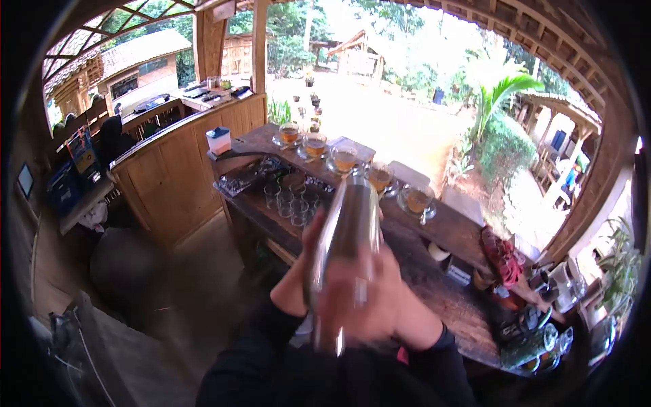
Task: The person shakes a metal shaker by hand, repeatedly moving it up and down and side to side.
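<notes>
Tilted metal shaker [352, 217] between the blurred, curled fingers [349, 281]

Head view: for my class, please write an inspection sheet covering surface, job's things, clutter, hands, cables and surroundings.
Surface: dark wooden counter with a raised ledge along its far side.
Job's things: metal shaker, partly blurred; five cups of amber drink in a row on the ledge.
Clutter: clear glasses grouped together; crumpled red cloth toward the right.
Hands: left hand and right hand both grip the shaker.
Cables: cannot tell for certain.
Surroundings: wooden side counter at left; greenery outside.
</notes>
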The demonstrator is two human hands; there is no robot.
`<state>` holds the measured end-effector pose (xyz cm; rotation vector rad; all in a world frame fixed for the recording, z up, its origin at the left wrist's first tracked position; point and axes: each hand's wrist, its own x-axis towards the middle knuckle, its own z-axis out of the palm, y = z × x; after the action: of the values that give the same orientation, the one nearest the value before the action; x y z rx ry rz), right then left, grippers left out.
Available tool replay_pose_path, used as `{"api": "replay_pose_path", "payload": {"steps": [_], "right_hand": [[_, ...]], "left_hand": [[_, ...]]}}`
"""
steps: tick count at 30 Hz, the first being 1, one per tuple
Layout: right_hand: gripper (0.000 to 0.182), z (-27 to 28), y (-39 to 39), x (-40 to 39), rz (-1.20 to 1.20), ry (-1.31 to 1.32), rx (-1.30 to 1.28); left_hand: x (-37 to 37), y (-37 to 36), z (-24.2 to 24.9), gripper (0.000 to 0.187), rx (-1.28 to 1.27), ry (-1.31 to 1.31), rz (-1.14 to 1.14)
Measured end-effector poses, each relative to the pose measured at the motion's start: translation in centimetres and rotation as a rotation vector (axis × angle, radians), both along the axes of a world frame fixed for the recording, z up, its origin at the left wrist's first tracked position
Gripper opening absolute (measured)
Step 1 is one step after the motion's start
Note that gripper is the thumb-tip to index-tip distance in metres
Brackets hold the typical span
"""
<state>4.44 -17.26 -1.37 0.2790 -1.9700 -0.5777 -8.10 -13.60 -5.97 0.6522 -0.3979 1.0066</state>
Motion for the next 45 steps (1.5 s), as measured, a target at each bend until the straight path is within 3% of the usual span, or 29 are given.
{"api": "replay_pose_path", "payload": {"steps": [2, 4, 6, 8, 10, 11, 12, 15, 16, 17, 18, 19, 20, 22, 24, 25, 27, 30, 31, 32, 34, 36, 37, 38, 39, 40, 42, 44, 45], "right_hand": [[0.044, -2.8, 6.7, -2.3, -0.105, 0.074, -0.333], [0.043, -1.5, 6.4, -5.4, -0.152, 0.318, -0.976], [0.035, -1.7, 6.6, -5.6, -0.123, 0.362, -0.793], [0.031, -0.4, 2.9, -4.9, -0.125, 0.126, -0.438], [0.023, 1.6, -0.3, -5.8, 0.002, 0.079, -0.209], [0.016, 2.3, -1.8, -6.3, 0.119, 0.033, -0.002], [0.012, 2.3, -2.5, -6.8, 0.233, -0.011, 0.199], [0.027, -2.7, -0.6, -9.3, 0.124, 0.219, -0.038], [0.028, -1.7, 1.7, -7.8, -0.010, -0.106, -0.212], [0.027, -4.8, 5.0, -7.8, -0.233, -0.324, -0.657], [0.035, -2.8, 6.5, -9.2, -0.066, 0.048, -0.533], [0.040, -3.9, 8.1, -10.9, -0.062, 0.202, -0.850], [0.051, -3.9, 8.7, -11.4, -0.065, 0.249, -0.948], [0.043, -2.0, 6.4, -11.1, -0.072, 0.090, -0.743], [0.032, -1.0, 2.3, -11.5, -0.175, -0.001, -0.465], [0.028, -1.3, 0.4, -10.4, -0.150, -0.128, -0.276], [0.025, -1.6, -0.7, -13.1, 0.136, 0.252, 0.072], [0.027, -3.2, 0.8, -12.8, 0.194, 0.168, -0.098], [0.027, -3.9, 2.1, -13.3, 0.200, 0.169, -0.111], [0.029, -4.2, 4.8, -14.1, 0.120, 0.162, -0.375], [0.037, -4.5, 8.3, -15.5, -0.046, 0.137, -0.889], [0.042, -3.7, 6.2, -16.0, -0.084, 0.177, -0.835], [0.047, -2.9, 5.3, -16.2, -0.124, 0.224, -0.770], [0.042, -2.5, 5.1, -15.0, -0.040, 0.053, -0.536], [0.028, -4.7, 1.7, -16.6, -0.135, 0.215, -0.671], [0.021, -0.5, 0.8, -14.4, 0.081, -0.025, -0.247], [0.017, -2.4, -0.5, -15.6, 0.297, 0.178, 0.099], [0.016, -3.2, 0.6, -16.7, 0.413, 0.328, 0.256], [0.017, -2.7, 0.2, -15.5, 0.331, 0.180, -0.059]], "left_hand": [[-0.8, 3.7, -2.4, 0.059, -0.176, -0.006, 0.031], [-1.3, 6.7, -4.8, 0.050, -0.453, -0.033, 0.134], [-2.7, 6.8, -4.8, 0.052, -0.400, 0.017, 0.198], [-5.4, 5.9, -3.9, 0.057, -0.228, 0.121, -0.125], [-6.0, 0.5, 0.7, 0.065, -0.070, 0.010, -0.168], [-6.5, -0.9, 0.7, 0.080, 0.002, 0.069, -0.080], [-5.5, -0.4, -0.3, 0.089, 0.210, -0.168, 0.001], [-7.3, 1.2, -0.6, 0.076, 0.080, -0.084, -0.061], [-8.1, 2.3, -1.4, 0.070, -0.093, -0.065, -0.088], [-9.6, 4.5, -3.4, 0.057, -0.285, 0.053, -0.184], [-9.6, 7.5, -5.7, 0.056, -0.099, 0.439, 0.416], [-9.0, 7.7, -7.4, 0.056, -0.104, 0.439, 0.410], [-8.3, 7.5, -8.9, 0.056, -0.184, 0.137, 0.388], [-7.4, 8.4, -9.2, 0.055, -0.297, -0.479, 0.318], [-12.3, 2.5, 0.5, 0.061, -0.393, 0.215, 0.065], [-12.5, 1.4, 1.2, 0.069, -0.282, 0.149, 0.025], [-12.7, -0.9, -1.3, 0.084, -0.016, 0.139, 0.167], [-13.6, 1.9, -3.2, 0.084, 0.063, 0.186, 0.318], [-14.0, 3.0, -3.6, 0.078, -0.175, 0.104, 0.132], [-14.5, 4.9, -4.5, 0.070, -0.287, 0.044, -0.007], [-12.6, 9.3, -12.7, 0.055, -0.327, -0.331, 0.170], [-12.5, 6.4, -7.8, 0.051, -0.526, -0.312, 0.208], [-13.3, 5.7, -7.9, 0.051, -0.357, -0.235, 0.248], [-14.1, 5.7, -7.6, 0.058, -0.138, -0.440, -0.249], [-14.8, 3.4, -3.9, 0.063, -0.129, -0.277, -0.118], [-15.3, 1.3, -1.6, 0.069, -0.130, -0.111, 0.010], [-13.5, 0.5, -1.5, 0.080, 0.321, -0.291, 0.176], [-13.8, -0.1, -1.2, 0.084, 0.418, -0.272, 0.289], [-14.7, 0.7, -2.2, 0.082, 0.258, -0.146, 0.236]]}}
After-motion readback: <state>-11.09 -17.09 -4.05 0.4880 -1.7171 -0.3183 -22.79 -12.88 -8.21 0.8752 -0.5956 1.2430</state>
